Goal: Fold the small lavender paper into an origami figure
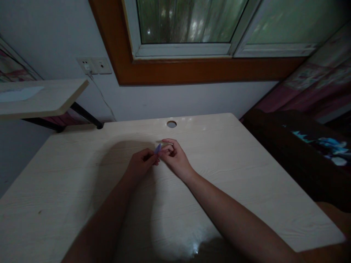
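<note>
A small, pointed purple piece that looks like folded paper (158, 149) is held up over the middle of the desk. My left hand (141, 162) pinches its lower left side between thumb and fingers. From the right, my right hand (175, 157) closes its thumb and forefinger on the piece's other edge, while its outer fingers are partly stretched out. Fingertips cover much of the piece, so its full shape is hidden. Both hands are just above the pale wooden desk (219, 175).
A round cable hole (172, 124) sits near the desk's back edge. At the left, a raised shelf (49, 100) on black legs bears a white sheet (20, 94). Behind are wall sockets (94, 66) with a plugged-in cable and a wood-framed window (183, 51). Pink curtains (309, 80) hang right.
</note>
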Demonstrator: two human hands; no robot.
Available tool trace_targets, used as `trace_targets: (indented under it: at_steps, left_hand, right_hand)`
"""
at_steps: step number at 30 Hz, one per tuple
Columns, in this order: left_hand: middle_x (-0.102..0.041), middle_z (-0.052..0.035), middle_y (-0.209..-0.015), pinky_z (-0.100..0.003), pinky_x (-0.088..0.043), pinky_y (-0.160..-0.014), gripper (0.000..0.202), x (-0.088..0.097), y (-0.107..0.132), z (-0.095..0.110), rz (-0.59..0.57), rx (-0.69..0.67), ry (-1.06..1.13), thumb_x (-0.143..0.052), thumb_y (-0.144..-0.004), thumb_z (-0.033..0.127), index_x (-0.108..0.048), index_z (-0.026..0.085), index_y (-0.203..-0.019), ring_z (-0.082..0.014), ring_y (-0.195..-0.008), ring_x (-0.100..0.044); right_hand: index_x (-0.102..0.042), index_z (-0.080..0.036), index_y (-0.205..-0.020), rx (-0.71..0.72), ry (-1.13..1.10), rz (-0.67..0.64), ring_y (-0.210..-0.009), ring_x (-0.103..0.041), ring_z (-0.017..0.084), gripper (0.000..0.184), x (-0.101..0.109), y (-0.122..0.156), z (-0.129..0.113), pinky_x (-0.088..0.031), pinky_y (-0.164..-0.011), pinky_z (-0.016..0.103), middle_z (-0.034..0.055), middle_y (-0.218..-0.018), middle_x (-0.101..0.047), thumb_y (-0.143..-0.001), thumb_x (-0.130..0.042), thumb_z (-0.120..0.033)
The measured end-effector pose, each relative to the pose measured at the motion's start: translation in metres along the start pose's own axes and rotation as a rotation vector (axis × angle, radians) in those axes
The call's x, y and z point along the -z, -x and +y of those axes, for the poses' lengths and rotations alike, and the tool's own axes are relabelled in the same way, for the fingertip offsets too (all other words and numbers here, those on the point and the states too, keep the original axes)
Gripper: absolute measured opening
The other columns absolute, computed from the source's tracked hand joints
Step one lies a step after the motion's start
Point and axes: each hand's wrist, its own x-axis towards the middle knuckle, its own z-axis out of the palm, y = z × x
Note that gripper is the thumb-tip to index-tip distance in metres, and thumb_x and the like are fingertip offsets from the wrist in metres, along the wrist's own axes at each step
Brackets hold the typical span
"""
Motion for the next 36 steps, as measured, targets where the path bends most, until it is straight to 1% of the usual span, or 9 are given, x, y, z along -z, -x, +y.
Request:
trace_targets:
  at_steps: [3,11,16,23,27,31,36]
  left_hand:
    - [-0.071,-0.0022,-0.071,-0.025,-0.053,-0.068,0.024,0.000,0.000,0.000,-0.007,-0.003,-0.007,-0.066,-0.085,0.040,-0.067,0.018,-0.076,-0.0161,-0.069,-0.067]
    - [-0.072,-0.0020,-0.069,-0.025,-0.054,-0.067,0.024,-0.001,0.001,0.011,-0.018,0.034,-0.009,-0.068,-0.082,0.040,-0.067,0.018,-0.072,-0.0160,-0.066,-0.068]
    - [-0.072,-0.0022,-0.071,-0.025,-0.054,-0.067,0.022,-0.001,0.002,0.010,-0.029,0.041,0.008,-0.069,-0.082,0.037,-0.067,0.018,-0.073,-0.0156,-0.067,-0.068]
    - [-0.072,-0.0018,-0.070,-0.025,-0.054,-0.067,0.021,-0.002,0.001,0.009,-0.024,0.060,0.058,-0.070,-0.082,0.037,-0.068,0.018,-0.073,-0.0150,-0.066,-0.068]
    - [-0.071,-0.0017,-0.069,-0.025,-0.054,-0.066,0.021,-0.002,0.002,0.011,-0.015,0.068,0.089,-0.069,-0.081,0.037,-0.068,0.017,-0.072,-0.0150,-0.065,-0.067]
    - [-0.070,-0.0019,-0.069,-0.027,-0.054,-0.067,0.022,-0.002,0.002,0.014,-0.009,0.068,0.079,-0.068,-0.081,0.037,-0.065,0.017,-0.070,-0.0154,-0.064,-0.066]
    - [-0.069,-0.0015,-0.068,-0.026,-0.053,-0.066,0.024,-0.001,0.001,0.012,-0.006,0.049,0.056,-0.066,-0.082,0.039,-0.064,0.018,-0.071,-0.0148,-0.065,-0.065]
  right_hand:
    - [-0.056,-0.027,-0.118,0.011,0.019,0.000,-0.069,-0.062,0.013,0.047,0.000,0.000,-0.001,-0.049,-0.067,0.029,-0.0035,-0.080,-0.066,-0.076,-0.076,-0.024]
    - [-0.056,-0.024,-0.117,0.015,0.044,0.035,-0.065,-0.059,0.012,0.045,-0.002,0.000,-0.005,-0.045,-0.062,0.027,-0.0046,-0.075,-0.064,-0.075,-0.072,-0.021]
    - [-0.055,-0.025,-0.115,0.027,0.056,0.054,-0.066,-0.061,0.013,0.041,-0.002,0.001,-0.007,-0.046,-0.065,0.028,-0.0047,-0.073,-0.064,-0.077,-0.070,-0.022]
    - [-0.054,-0.025,-0.117,0.030,0.041,0.047,-0.069,-0.062,0.013,0.043,-0.002,0.001,-0.007,-0.048,-0.069,0.028,-0.0045,-0.075,-0.066,-0.078,-0.070,-0.021]
    - [-0.054,-0.026,-0.119,0.031,0.006,0.037,-0.071,-0.063,0.013,0.041,-0.001,0.001,-0.005,-0.049,-0.072,0.029,-0.0048,-0.074,-0.065,-0.081,-0.069,-0.023]
    - [-0.054,-0.027,-0.119,0.020,-0.016,0.027,-0.074,-0.064,0.015,0.039,-0.001,0.000,-0.005,-0.050,-0.075,0.031,-0.0042,-0.075,-0.065,-0.083,-0.070,-0.028]
    - [-0.055,-0.027,-0.118,-0.007,0.003,-0.003,-0.071,-0.062,0.014,0.043,-0.001,-0.001,-0.005,-0.048,-0.069,0.029,-0.0036,-0.078,-0.065,-0.080,-0.073,-0.031]
